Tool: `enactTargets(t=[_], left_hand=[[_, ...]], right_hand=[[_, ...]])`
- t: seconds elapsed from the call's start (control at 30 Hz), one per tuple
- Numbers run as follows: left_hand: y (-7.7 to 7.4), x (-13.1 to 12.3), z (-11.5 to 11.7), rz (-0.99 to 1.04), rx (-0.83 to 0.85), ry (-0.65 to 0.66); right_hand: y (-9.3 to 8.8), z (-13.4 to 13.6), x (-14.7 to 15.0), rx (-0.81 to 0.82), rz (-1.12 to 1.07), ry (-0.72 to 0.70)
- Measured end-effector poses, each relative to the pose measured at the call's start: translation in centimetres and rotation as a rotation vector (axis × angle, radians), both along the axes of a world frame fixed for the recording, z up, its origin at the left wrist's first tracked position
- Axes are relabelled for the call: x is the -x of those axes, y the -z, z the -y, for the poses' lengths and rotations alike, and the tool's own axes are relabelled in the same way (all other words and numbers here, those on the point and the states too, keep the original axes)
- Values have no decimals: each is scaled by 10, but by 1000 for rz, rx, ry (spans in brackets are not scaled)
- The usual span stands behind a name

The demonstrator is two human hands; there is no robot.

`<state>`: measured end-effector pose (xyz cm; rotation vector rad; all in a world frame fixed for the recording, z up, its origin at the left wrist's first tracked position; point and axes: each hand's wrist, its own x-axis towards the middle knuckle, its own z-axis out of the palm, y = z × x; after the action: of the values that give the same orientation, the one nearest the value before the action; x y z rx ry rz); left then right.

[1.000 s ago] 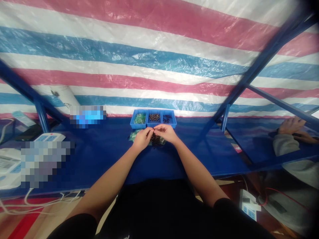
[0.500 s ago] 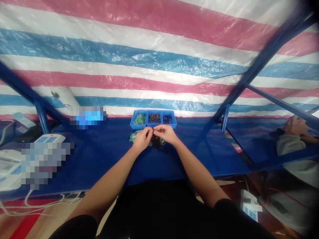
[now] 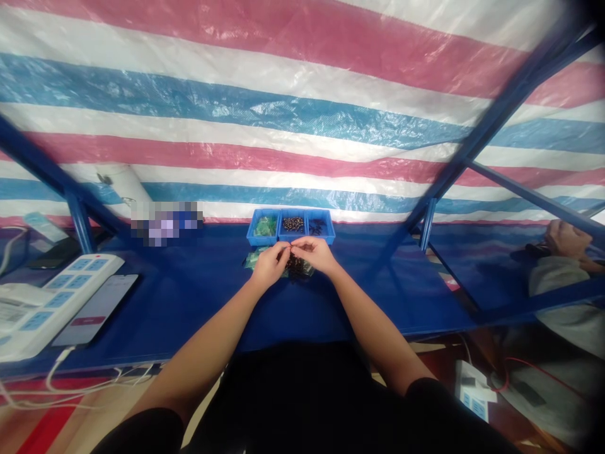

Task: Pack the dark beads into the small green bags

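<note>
My left hand (image 3: 271,263) and my right hand (image 3: 316,253) meet fingertip to fingertip, both closed in a pinch. Whatever lies between the fingertips is too small to make out. Beneath them is a pile of small dark parts (image 3: 297,268), partly covered by my hands. Green packets or pieces (image 3: 253,257) lie at the pile's left side. Just beyond my hands stand three joined blue bins: the left bin (image 3: 263,240) holds green pieces (image 3: 265,226), the middle one small brass-and-black parts (image 3: 293,224), the right one dark blue or black pieces (image 3: 319,227).
On the blue table (image 3: 189,296), a white power strip (image 3: 66,302) and a charging phone (image 3: 97,312) lie at left. Blue frame bars (image 3: 428,224) rise on both sides. Another person's hands (image 3: 564,239) are at far right. A striped sheet (image 3: 283,145) hangs behind.
My hands stay in nearly the same place, fingertips together. At far right, the other person's grey sleeve has shifted slightly. The bins and pile have not moved.
</note>
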<state>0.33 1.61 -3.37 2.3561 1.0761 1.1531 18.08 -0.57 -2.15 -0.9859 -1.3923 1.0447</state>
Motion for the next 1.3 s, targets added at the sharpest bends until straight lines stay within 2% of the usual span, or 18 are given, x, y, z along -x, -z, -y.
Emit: enactTargets(t=[0.2, 0.43, 0.63, 0.7, 0.83, 0.97, 1.07, 1.17, 1.23, 1.3], left_hand=[[0, 1, -1, -23, 19, 4], [1, 1, -2, -44, 37, 24], [4, 1, -3, -35, 3, -2], [5, 1, -4, -23, -19, -43], [5, 3, -6, -12, -42, -107], [5, 3, -6, -10, -61, -112], [6, 2, -5, -11, -77, -101], [5, 2, -5, -9, -87, -87], [4, 2, -4, -9, -87, -82], [4, 2, -4, -11, -83, -80]], right_hand=[[-3, 1, 1, 7, -31, -2], [4, -1, 4, -9, -98, -38], [3, -1, 5, -17, -109, -29], [1, -2, 2, 31, -74, -18], [1, -4, -7, 249, 24, -13], [3, -6, -9, 356, -33, 14], [2, -7, -5, 313, -217, 29], [0, -9, -3, 174, -350, 27], [1, -10, -5, 102, -280, 17], [4, -10, -10, 66, -80, 37]])
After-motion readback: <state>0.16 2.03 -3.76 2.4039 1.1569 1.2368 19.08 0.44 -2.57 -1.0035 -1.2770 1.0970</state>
